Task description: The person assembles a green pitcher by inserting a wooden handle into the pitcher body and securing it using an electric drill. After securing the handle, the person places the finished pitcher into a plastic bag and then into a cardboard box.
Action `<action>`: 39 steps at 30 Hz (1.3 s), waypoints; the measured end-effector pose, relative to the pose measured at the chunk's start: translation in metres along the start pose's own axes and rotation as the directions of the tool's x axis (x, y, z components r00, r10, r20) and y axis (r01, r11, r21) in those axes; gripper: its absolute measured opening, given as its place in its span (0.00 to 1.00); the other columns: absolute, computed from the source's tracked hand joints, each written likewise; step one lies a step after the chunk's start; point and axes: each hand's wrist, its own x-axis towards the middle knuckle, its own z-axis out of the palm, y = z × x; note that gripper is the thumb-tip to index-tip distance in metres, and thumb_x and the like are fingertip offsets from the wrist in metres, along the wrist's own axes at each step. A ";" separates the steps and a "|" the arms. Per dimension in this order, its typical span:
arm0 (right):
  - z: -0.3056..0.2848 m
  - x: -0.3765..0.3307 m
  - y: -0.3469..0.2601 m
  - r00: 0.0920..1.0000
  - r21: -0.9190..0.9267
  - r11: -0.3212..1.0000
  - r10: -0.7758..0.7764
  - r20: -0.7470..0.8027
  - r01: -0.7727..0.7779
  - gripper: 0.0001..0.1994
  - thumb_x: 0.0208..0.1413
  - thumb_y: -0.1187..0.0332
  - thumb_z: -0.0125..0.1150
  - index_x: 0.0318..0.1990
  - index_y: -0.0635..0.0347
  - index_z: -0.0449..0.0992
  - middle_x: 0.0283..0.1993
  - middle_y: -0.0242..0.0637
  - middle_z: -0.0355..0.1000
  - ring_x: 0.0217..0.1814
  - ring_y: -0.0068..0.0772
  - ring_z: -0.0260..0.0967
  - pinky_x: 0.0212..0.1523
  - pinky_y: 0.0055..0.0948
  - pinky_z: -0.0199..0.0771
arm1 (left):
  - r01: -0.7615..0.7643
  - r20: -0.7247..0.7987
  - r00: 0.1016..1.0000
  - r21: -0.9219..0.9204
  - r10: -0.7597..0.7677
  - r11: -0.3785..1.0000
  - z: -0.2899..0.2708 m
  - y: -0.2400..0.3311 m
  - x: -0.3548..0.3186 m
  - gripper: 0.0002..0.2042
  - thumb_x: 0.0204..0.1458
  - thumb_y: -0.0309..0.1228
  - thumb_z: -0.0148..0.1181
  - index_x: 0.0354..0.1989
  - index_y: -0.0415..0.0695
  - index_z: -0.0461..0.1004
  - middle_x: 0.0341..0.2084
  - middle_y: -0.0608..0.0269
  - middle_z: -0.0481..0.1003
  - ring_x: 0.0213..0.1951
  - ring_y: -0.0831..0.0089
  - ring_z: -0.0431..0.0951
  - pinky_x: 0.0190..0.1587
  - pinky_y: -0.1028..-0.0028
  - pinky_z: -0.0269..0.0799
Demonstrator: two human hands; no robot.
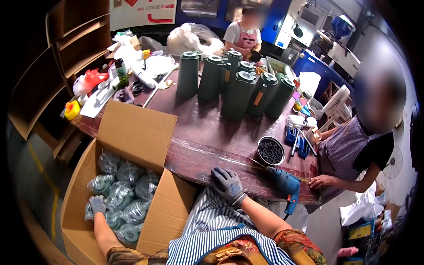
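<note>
My left hand (97, 205), in a grey glove, is inside an open cardboard box (75, 207) at the lower left. Its fingers are closed on a bit of clear plastic wrapping (88, 213) near the box's left wall; what the wrapping covers there is hidden. Beside it lie several greenish round-topped things in clear plastic (120, 196), filling the box. My right hand (228, 183), also gloved, rests on the near edge of the dark red table (198, 152) with its fingers spread and nothing in them. Several dark green lidded jugs (238, 97) stand upright further back on the table.
A blue power drill (285, 183) and a bowl of black screws (270, 151) lie right of my right hand. Blue-handled tools (302, 145) are behind them. A co-worker (349, 150) stands at the right, another (246, 35) at the back. Bags and a yellow tape roll (71, 110) clutter the left.
</note>
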 end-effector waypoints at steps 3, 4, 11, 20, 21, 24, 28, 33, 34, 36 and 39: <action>-0.005 0.001 -0.005 1.000 -0.019 1.000 0.015 0.007 -0.015 0.28 0.55 0.56 0.63 0.64 0.52 0.70 0.64 0.42 0.70 0.63 0.48 0.67 0.64 0.47 0.65 | 0.006 0.011 1.000 0.131 -0.007 0.991 0.018 -0.006 0.022 0.09 0.53 0.41 0.59 0.40 0.58 0.79 0.43 0.61 0.79 0.54 0.59 0.74 0.65 0.54 0.57; -0.005 0.000 -0.007 1.000 -0.032 0.999 0.018 0.018 -0.017 0.28 0.55 0.56 0.63 0.63 0.52 0.70 0.64 0.42 0.70 0.64 0.48 0.67 0.64 0.48 0.65 | -0.006 0.007 1.000 0.135 0.005 0.991 0.016 -0.006 0.030 0.09 0.53 0.41 0.59 0.40 0.58 0.79 0.43 0.61 0.79 0.54 0.59 0.74 0.65 0.54 0.57; 0.005 -0.003 -0.001 1.000 -0.014 1.000 -0.003 0.009 0.003 0.28 0.54 0.56 0.64 0.63 0.52 0.70 0.64 0.42 0.69 0.64 0.48 0.66 0.64 0.48 0.65 | -0.166 0.189 0.969 0.028 0.158 0.986 -0.066 -0.018 0.016 0.22 0.44 0.49 0.66 0.48 0.55 0.79 0.52 0.53 0.77 0.58 0.53 0.72 0.64 0.52 0.61; -0.007 -0.005 0.005 0.993 0.216 0.976 -0.003 -0.122 0.030 0.26 0.57 0.56 0.63 0.63 0.53 0.72 0.63 0.44 0.69 0.64 0.51 0.66 0.65 0.49 0.64 | 0.196 -0.123 0.979 0.313 -0.165 0.929 -0.325 0.095 -0.038 0.26 0.49 0.44 0.68 0.57 0.51 0.74 0.54 0.60 0.74 0.62 0.57 0.67 0.64 0.57 0.61; -0.006 -0.006 0.008 0.992 0.211 0.977 -0.005 -0.128 0.032 0.26 0.57 0.56 0.63 0.63 0.53 0.72 0.63 0.44 0.69 0.64 0.51 0.66 0.65 0.49 0.64 | 0.118 -0.308 0.949 0.176 -0.059 0.977 -0.376 0.147 -0.055 0.26 0.49 0.41 0.67 0.57 0.49 0.73 0.52 0.60 0.74 0.61 0.57 0.67 0.64 0.57 0.60; -0.002 -0.010 0.018 0.993 0.357 0.933 0.004 -0.115 0.038 0.24 0.58 0.58 0.63 0.62 0.54 0.73 0.62 0.44 0.71 0.62 0.48 0.69 0.63 0.45 0.67 | -0.628 -0.689 0.573 -0.020 0.445 0.778 -0.455 0.279 -0.086 0.25 0.47 0.34 0.66 0.55 0.43 0.73 0.52 0.54 0.75 0.57 0.51 0.71 0.63 0.53 0.63; -0.009 -0.012 0.031 0.977 0.663 0.749 0.143 -0.160 -0.001 0.21 0.58 0.64 0.63 0.58 0.60 0.75 0.55 0.49 0.75 0.57 0.53 0.72 0.59 0.44 0.72 | -0.959 -0.641 0.262 -0.090 0.722 0.268 -0.439 0.447 -0.096 0.22 0.47 0.39 0.65 0.52 0.48 0.77 0.52 0.57 0.77 0.57 0.55 0.73 0.66 0.51 0.62; -0.036 -0.056 0.052 0.979 0.513 0.846 -0.040 -0.202 0.141 0.17 0.53 0.63 0.65 0.48 0.61 0.77 0.48 0.50 0.76 0.50 0.55 0.73 0.52 0.45 0.74 | -0.796 -0.554 0.242 -0.582 0.797 -0.164 -0.380 0.567 -0.128 0.20 0.59 0.40 0.55 0.56 0.46 0.76 0.51 0.53 0.77 0.58 0.55 0.73 0.66 0.56 0.61; -0.029 -0.064 0.065 0.994 0.499 0.865 -0.003 -0.109 0.057 0.16 0.53 0.63 0.65 0.47 0.60 0.77 0.47 0.50 0.76 0.50 0.55 0.73 0.52 0.46 0.74 | -0.795 -0.555 0.239 -0.583 0.797 -0.168 -0.371 0.574 -0.129 0.20 0.59 0.40 0.55 0.56 0.46 0.76 0.51 0.53 0.77 0.58 0.55 0.73 0.66 0.56 0.61; -0.020 -0.071 0.076 0.997 0.486 0.874 0.028 -0.075 0.012 0.14 0.51 0.63 0.65 0.44 0.58 0.79 0.46 0.49 0.76 0.50 0.54 0.73 0.52 0.47 0.74 | -0.830 -0.563 0.369 -0.558 0.739 -0.011 -0.354 0.579 -0.129 0.19 0.60 0.38 0.56 0.56 0.44 0.76 0.51 0.52 0.78 0.56 0.55 0.75 0.63 0.59 0.65; -0.024 -0.068 0.074 0.998 0.472 0.880 0.067 -0.012 -0.053 0.14 0.53 0.64 0.64 0.45 0.59 0.78 0.47 0.48 0.76 0.49 0.54 0.73 0.52 0.47 0.74 | -0.639 -0.508 0.537 -0.766 0.673 -0.068 -0.339 0.582 -0.122 0.17 0.58 0.31 0.57 0.55 0.43 0.77 0.49 0.52 0.79 0.53 0.57 0.77 0.60 0.62 0.69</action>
